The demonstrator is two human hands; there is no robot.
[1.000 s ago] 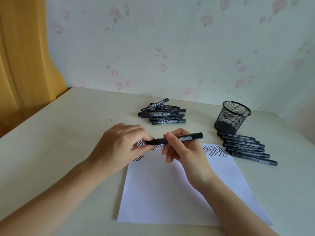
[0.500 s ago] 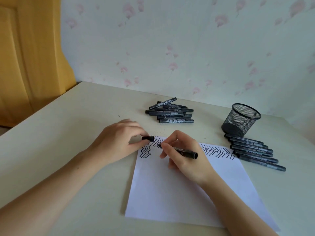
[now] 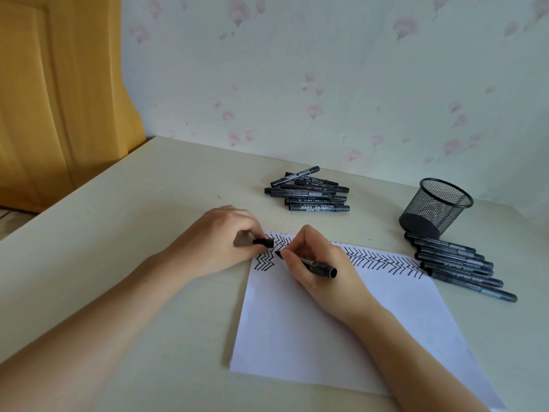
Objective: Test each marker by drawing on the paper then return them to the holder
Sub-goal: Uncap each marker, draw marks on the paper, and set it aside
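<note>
My right hand [image 3: 319, 272] grips an uncapped black marker [image 3: 318, 266] like a pen, its tip touching the white paper [image 3: 326, 331] near the top left corner. Black zigzag strokes [image 3: 383, 260] run along the paper's top edge. My left hand [image 3: 219, 242] rests at the paper's left edge and pinches the marker's black cap [image 3: 263, 242]. A pile of black markers [image 3: 309, 193] lies behind the paper. A second row of markers [image 3: 457, 263] lies to the right, below the black mesh holder [image 3: 436, 206], which stands upright.
The cream table [image 3: 118, 263] meets a flowered wall at the back. An orange door or panel [image 3: 53, 93] stands at the left. The table's left edge runs diagonally past my left forearm.
The cap came off the marker and stays in my left hand. My right hand turned the marker and lowered its tip onto the paper. The camera view shifted left.
</note>
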